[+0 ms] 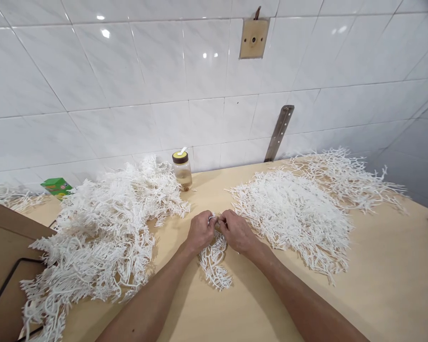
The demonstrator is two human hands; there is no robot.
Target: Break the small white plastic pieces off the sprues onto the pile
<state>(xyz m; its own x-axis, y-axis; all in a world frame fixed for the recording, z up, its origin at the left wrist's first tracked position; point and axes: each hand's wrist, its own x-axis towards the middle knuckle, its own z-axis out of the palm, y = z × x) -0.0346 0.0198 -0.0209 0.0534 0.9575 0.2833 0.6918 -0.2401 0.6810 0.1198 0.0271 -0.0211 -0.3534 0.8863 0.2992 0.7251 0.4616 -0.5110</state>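
Observation:
My left hand and my right hand meet at the middle of the table, fingertips pinched close together. Between them they grip the upper end of a white branching plastic sprig, whose feathery lower part hangs down onto the wood. My fingers hide the exact spot where they hold it. To the left lies a big heap of similar white branched pieces. On the right, close to my right hand, is a flatter pile of thin white twig-like pieces.
More white branches spread at the back right. A lidded jar holding brownish liquid stands near the tiled wall. A green box sits behind the left heap. A brown carton is at the left edge. A metal strip leans against the wall.

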